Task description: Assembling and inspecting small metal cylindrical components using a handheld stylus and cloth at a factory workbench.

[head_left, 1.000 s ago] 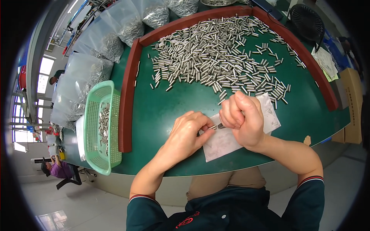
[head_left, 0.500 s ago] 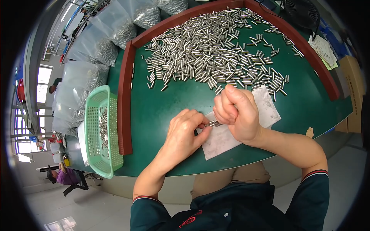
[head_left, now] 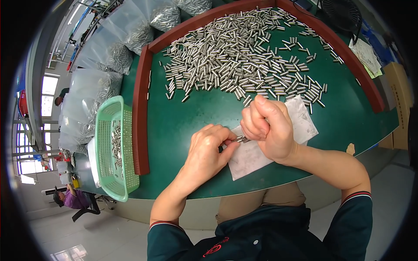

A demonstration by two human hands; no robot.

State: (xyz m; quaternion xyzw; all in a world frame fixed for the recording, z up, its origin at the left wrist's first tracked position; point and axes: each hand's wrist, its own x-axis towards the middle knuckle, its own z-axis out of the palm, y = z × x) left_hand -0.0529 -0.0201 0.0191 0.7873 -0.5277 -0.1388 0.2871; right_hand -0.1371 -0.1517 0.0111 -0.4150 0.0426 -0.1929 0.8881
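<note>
My left hand (head_left: 207, 147) pinches a short metal pin (head_left: 238, 139) between thumb and fingers, just above the green table. Close beside it on the right, my right hand (head_left: 271, 127) is closed in a fist with the thumb on top. A dark metallic end shows under that fist and meets the pin; the rest of it is hidden in the palm. Beneath both hands lies a smudged white cloth or sheet (head_left: 250, 162). Beyond them spreads a large heap of shiny cylindrical metal pins (head_left: 226, 56).
A red-brown raised border (head_left: 142, 113) frames the table (head_left: 174, 126). Left of it stands a light green basket (head_left: 103, 148) with some pins inside. Clear bags of metal parts (head_left: 101, 87) line the far left. A black fan (head_left: 340, 15) and papers (head_left: 365, 55) are at far right.
</note>
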